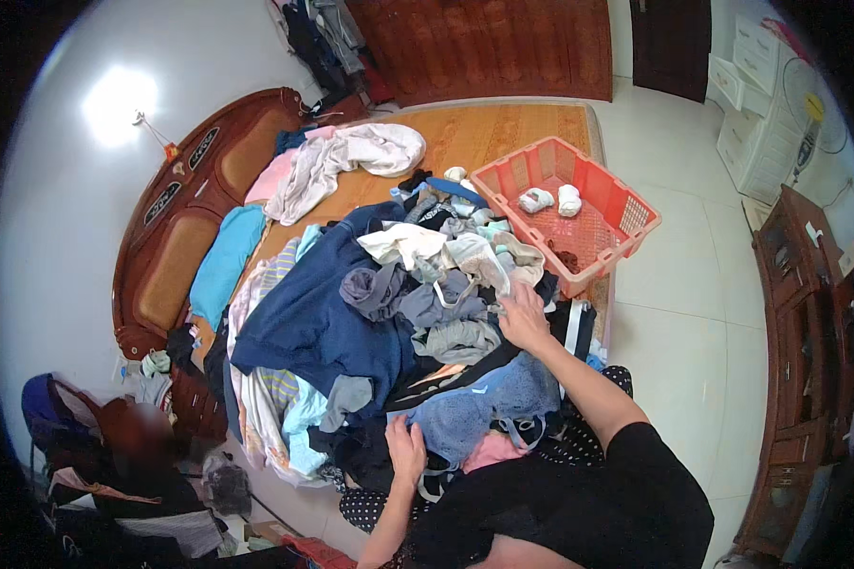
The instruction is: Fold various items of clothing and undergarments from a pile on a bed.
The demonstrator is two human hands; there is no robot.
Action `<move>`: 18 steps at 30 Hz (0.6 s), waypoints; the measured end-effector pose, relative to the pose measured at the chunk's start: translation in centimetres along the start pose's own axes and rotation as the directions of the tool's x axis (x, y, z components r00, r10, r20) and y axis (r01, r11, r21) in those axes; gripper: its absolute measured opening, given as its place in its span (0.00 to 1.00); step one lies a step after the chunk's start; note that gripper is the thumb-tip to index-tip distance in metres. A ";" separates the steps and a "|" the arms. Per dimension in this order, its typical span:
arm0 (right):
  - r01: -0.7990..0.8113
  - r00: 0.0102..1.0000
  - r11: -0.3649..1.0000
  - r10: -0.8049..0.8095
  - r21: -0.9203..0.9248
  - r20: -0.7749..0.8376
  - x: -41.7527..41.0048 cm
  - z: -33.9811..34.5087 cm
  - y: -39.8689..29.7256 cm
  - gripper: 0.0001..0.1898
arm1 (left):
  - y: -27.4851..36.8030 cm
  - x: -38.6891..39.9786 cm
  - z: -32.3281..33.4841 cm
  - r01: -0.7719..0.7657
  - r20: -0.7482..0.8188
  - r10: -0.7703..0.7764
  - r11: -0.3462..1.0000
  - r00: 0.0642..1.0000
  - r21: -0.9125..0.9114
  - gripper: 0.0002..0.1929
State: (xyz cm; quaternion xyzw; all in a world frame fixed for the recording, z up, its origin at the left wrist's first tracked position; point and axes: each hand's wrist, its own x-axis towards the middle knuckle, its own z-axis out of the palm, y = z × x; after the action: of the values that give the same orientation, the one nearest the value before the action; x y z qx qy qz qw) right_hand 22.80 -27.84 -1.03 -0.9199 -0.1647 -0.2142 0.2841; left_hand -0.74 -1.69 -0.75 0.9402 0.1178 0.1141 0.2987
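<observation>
A blue bra (pixel 462 416) lies across the near side of a large heap of clothes, at the lap. My left hand (pixel 406 448) rests by its left end, fingers slightly apart and seemingly gripping nothing. Farther up, my right hand (pixel 525 318) reaches into the heap, its fingertips at a whitish-grey sock (pixel 480 259); whether they pinch it is hidden. Around the hands lie a grey crumpled garment (pixel 459 341), a rolled dark grey piece (pixel 373 290), a grey sock (pixel 349 398) and a navy top (pixel 320 306). Pink cloth (pixel 491 451) shows under the bra.
A coral plastic basket (pixel 598 267) at the heap's far right holds two white rolled bundles (pixel 551 201) and something dark brown. The bed's wooden headboard (pixel 185 206) is at left, with a turquoise pillow (pixel 228 256) beside it. A wooden cabinet (pixel 797 370) stands at right.
</observation>
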 end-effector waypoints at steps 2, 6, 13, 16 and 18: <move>0.022 1.000 0.997 -0.020 -0.078 0.024 1.5 0.6 0.7 0.21 | 0.8 -0.3 -0.1 -0.064 0.008 0.064 0.998 0.998 0.017 0.19; -0.135 0.954 0.977 0.173 -0.163 0.246 3.7 0.6 0.4 0.20 | 2.9 -0.4 -0.3 -0.152 0.006 0.152 0.988 0.988 -0.041 0.13; 0.266 0.961 0.916 -0.226 0.301 -0.162 -0.2 -8.8 -12.2 0.15 | 5.4 1.4 0.0 0.099 0.192 -0.013 0.890 0.981 -0.445 0.18; 0.343 0.937 0.827 -0.335 0.446 -0.100 -3.7 -8.4 -14.4 0.16 | 7.1 3.0 0.3 0.509 0.512 -0.019 0.132 0.859 -0.850 0.26; 0.327 0.940 0.802 -0.331 0.500 -0.084 -6.1 -7.5 -14.8 0.19 | 9.7 3.9 -0.3 0.567 0.570 0.012 -0.129 0.821 -0.814 0.28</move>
State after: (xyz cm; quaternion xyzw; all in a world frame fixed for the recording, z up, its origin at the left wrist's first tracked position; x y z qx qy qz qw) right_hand 9.07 -21.77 8.24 -0.7709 -0.3733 -0.2057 0.4734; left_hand 4.39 -8.11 5.74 0.3732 0.1394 -0.0991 0.9119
